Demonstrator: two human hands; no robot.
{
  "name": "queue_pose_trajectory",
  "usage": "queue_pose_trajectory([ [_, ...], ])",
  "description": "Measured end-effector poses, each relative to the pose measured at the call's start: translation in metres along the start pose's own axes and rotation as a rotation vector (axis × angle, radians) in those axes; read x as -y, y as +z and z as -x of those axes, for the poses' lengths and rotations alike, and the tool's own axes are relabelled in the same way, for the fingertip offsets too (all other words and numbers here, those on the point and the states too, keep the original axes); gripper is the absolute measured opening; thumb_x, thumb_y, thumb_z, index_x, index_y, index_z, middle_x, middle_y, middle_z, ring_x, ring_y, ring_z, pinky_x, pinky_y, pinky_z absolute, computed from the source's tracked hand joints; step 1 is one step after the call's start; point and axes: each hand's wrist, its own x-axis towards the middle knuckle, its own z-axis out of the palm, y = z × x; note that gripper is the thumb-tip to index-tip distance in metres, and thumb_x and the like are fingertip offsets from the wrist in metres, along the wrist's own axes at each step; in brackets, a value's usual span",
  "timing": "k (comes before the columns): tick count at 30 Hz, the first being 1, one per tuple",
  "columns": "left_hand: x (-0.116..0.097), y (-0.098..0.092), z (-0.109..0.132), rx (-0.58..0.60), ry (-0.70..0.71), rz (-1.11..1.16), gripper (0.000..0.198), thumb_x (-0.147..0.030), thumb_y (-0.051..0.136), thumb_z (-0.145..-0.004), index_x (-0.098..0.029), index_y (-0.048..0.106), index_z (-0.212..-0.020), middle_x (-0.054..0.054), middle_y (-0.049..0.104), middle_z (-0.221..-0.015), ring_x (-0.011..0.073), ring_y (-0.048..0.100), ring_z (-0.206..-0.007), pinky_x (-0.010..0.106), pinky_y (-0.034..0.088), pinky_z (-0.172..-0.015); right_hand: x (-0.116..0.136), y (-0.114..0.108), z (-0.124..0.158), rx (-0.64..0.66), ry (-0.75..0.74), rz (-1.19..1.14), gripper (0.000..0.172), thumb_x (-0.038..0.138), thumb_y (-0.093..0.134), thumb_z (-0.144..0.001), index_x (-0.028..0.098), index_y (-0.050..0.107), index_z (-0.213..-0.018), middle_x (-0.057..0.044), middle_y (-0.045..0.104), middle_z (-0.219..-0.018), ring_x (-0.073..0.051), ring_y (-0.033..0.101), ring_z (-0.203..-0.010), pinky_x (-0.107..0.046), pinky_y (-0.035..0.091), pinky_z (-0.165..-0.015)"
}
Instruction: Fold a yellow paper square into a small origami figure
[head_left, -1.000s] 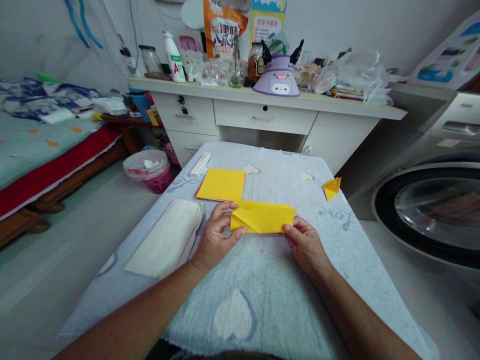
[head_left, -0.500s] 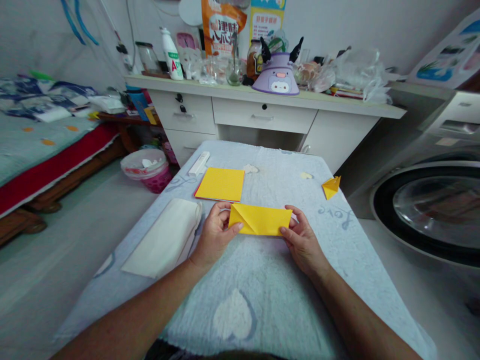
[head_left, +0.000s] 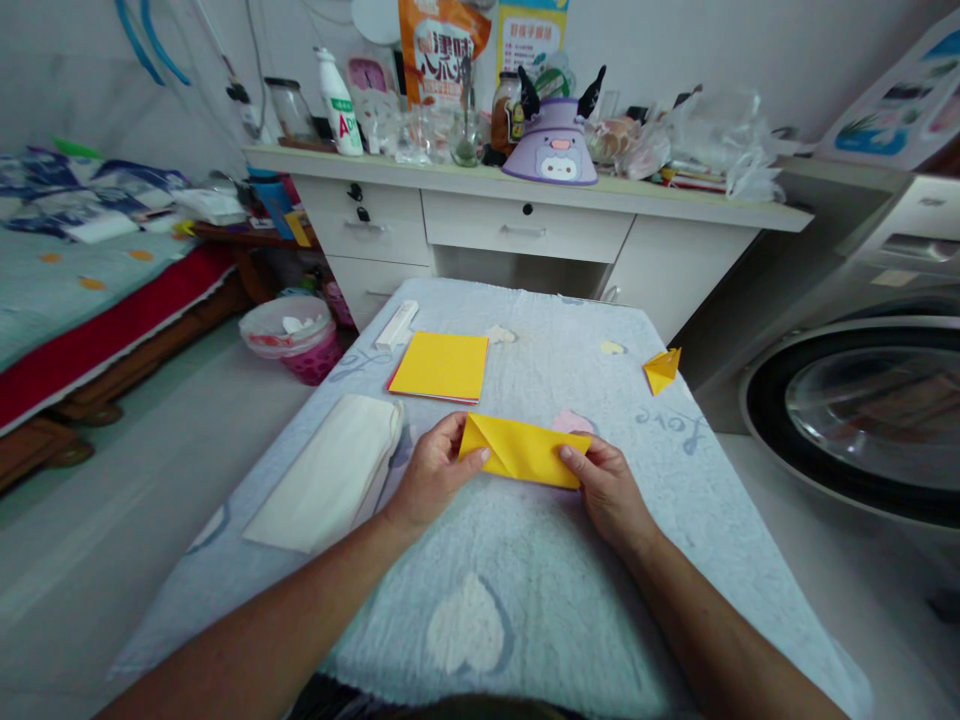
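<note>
Between my two hands is a folded sheet of yellow paper (head_left: 529, 452), a long rectangle with a diagonal crease near its left end. My left hand (head_left: 439, 465) pinches the left end, thumb on the front and fingers behind. The right end is pinched the same way by my right hand (head_left: 606, 482). Just beyond lies a stack of square paper (head_left: 441, 366), yellow on top with a red edge showing. At the table's far right sits a small folded yellow paper piece (head_left: 662, 371) with pointed corners.
A white folded bag or sheet (head_left: 326, 475) lies left of my hands, and a narrow white box (head_left: 397, 325) behind it. The cloth-covered table (head_left: 472, 620) stands before a white desk (head_left: 525, 225). A washing machine (head_left: 862, 400) is at right, a pink bin (head_left: 296, 340) at left.
The right end of the yellow paper has dropped toward me, so the strip now slants. My right thumb has moved up onto its face, and a pink print shows behind it.
</note>
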Motion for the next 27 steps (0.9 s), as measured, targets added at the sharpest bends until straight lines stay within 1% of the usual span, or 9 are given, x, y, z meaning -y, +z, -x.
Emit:
queue_pose_trajectory([
  [4,-0.0027,0.0002,0.0011,-0.008,-0.064,-0.033,0.032,-0.035,0.075,-0.075,-0.017,0.065,-0.099,0.003,0.070,-0.095,0.0184,0.064,-0.085,0.028,0.050,-0.080,0.0030,0.0036,0.0011,0.007,0.009,0.004,0.018,0.038,0.079,-0.074,0.023,0.073,-0.080,0.001,0.067,-0.073,-0.016,0.059,-0.069,-0.028,0.045,-0.069],
  [8,-0.0028,-0.0002,-0.0002,-0.065,-0.091,-0.089,0.029,-0.041,0.074,-0.075,-0.017,0.067,-0.088,0.002,0.069,-0.085,0.0177,0.063,-0.078,0.029,0.050,-0.077,0.0030,0.0036,0.0016,0.010,0.024,0.016,0.020,0.039,0.080,-0.073,0.022,0.073,-0.079,0.001,0.068,-0.073,-0.016,0.059,-0.068,-0.028,0.045,-0.067],
  [11,-0.0031,-0.0004,-0.0002,-0.075,-0.100,-0.114,0.028,-0.043,0.073,-0.074,-0.016,0.067,-0.082,0.002,0.068,-0.079,0.0165,0.061,-0.072,0.027,0.049,-0.072,0.0018,0.0015,0.0015,-0.002,0.023,0.011,0.019,0.039,0.080,-0.072,0.022,0.073,-0.080,0.001,0.069,-0.074,-0.015,0.060,-0.067,-0.028,0.045,-0.067],
  [14,-0.0034,-0.0004,0.0006,-0.071,-0.102,-0.123,0.028,-0.043,0.073,-0.075,-0.016,0.067,-0.081,0.001,0.068,-0.078,0.0160,0.060,-0.071,0.026,0.048,-0.069,0.0020,0.0004,0.0020,0.003,0.022,0.012,0.018,0.038,0.079,-0.073,0.022,0.073,-0.079,0.000,0.070,-0.074,-0.015,0.060,-0.067,-0.028,0.046,-0.067],
  [18,-0.0021,-0.0014,0.0010,-0.065,-0.091,-0.126,0.027,-0.042,0.072,-0.076,-0.016,0.066,-0.081,0.001,0.066,-0.077,0.0157,0.059,-0.069,0.027,0.048,-0.070,0.0027,0.0009,0.0025,0.013,0.021,0.007,0.018,0.038,0.078,-0.075,0.021,0.072,-0.076,-0.001,0.071,-0.076,-0.017,0.061,-0.068,-0.029,0.046,-0.066],
  [22,-0.0018,-0.0022,0.0008,-0.074,-0.087,-0.135,0.027,-0.042,0.072,-0.076,-0.016,0.066,-0.080,0.001,0.065,-0.075,0.0154,0.058,-0.068,0.027,0.048,-0.069,0.0016,0.0009,0.0021,0.008,0.039,-0.011,0.020,0.041,0.076,-0.076,0.022,0.073,-0.082,-0.002,0.071,-0.076,-0.019,0.062,-0.068,-0.031,0.047,-0.065],
  [24,-0.0020,-0.0024,0.0007,-0.080,-0.086,-0.136,0.027,-0.042,0.073,-0.076,-0.016,0.065,-0.079,0.001,0.064,-0.075,0.0154,0.058,-0.068,0.027,0.048,-0.069,0.0010,-0.0001,0.0018,-0.015,0.028,-0.009,0.020,0.041,0.076,-0.076,0.022,0.073,-0.081,-0.001,0.071,-0.076,-0.018,0.061,-0.068,-0.030,0.046,-0.065],
  [27,-0.0011,-0.0034,0.0005,-0.089,-0.080,-0.130,0.027,-0.042,0.074,-0.075,-0.017,0.065,-0.078,0.000,0.064,-0.074,0.0155,0.057,-0.067,0.028,0.048,-0.070,0.0009,-0.0026,0.0012,-0.076,-0.018,-0.006,0.020,0.040,0.077,-0.075,0.022,0.070,-0.073,0.002,0.065,-0.070,-0.014,0.055,-0.063,-0.026,0.042,-0.060],
])
